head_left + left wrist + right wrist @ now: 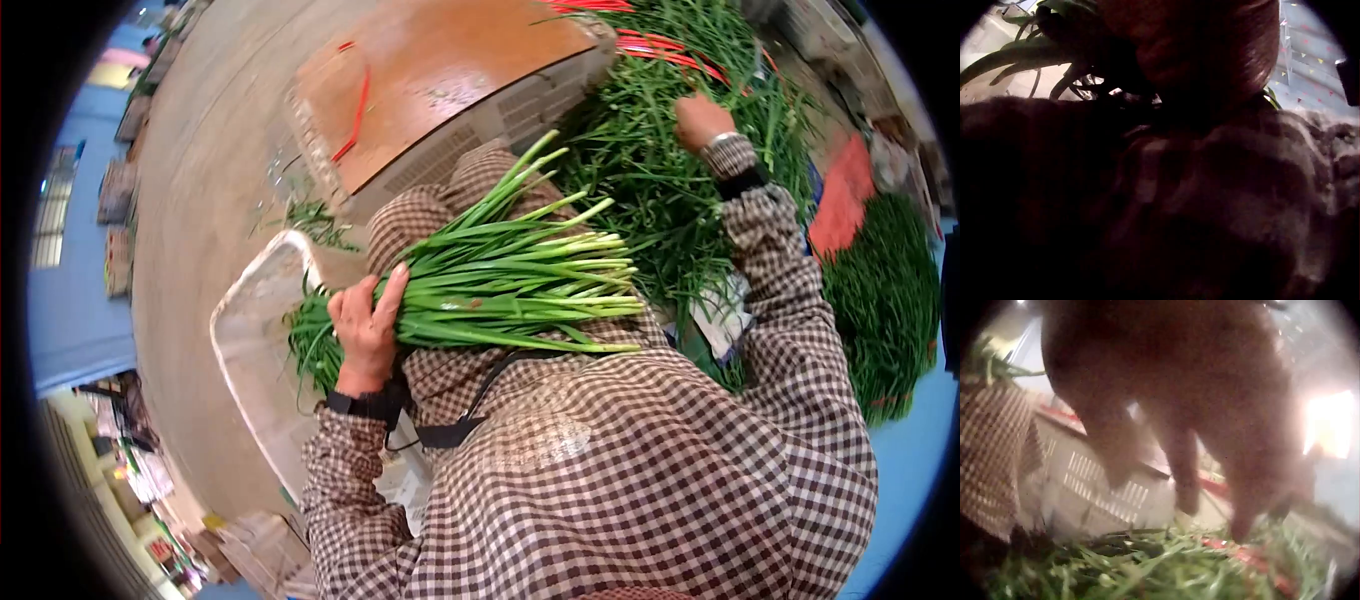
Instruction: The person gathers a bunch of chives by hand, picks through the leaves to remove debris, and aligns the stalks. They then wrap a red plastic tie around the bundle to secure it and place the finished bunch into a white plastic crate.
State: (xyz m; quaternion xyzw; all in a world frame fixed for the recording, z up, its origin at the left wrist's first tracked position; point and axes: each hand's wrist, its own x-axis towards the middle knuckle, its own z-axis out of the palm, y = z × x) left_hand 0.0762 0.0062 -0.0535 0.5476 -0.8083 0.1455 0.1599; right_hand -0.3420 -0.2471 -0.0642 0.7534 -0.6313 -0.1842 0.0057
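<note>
A thick bunch of garlic chives (510, 285) lies across the person's lap, pale stem ends toward the right. The left hand (368, 325) grips it near its leafy end, thumb over the top. In the left wrist view that hand is dark, with a few leaves (1016, 59) beside it. Out to the right, the right hand (702, 123) is over a big heap of loose chives (640, 150). Its fingers (1186, 494) point down and apart in the right wrist view, tips right at the heap and near a red strip (1241, 553). Nothing shows between them.
An upturned crate with a brown board (450, 70) on top stands ahead, a red strip (358, 110) lying on it. More red strips (670, 50) lie on the heap. A white tub (245, 330) is at the left; tied chives (880, 300) stand at the far right.
</note>
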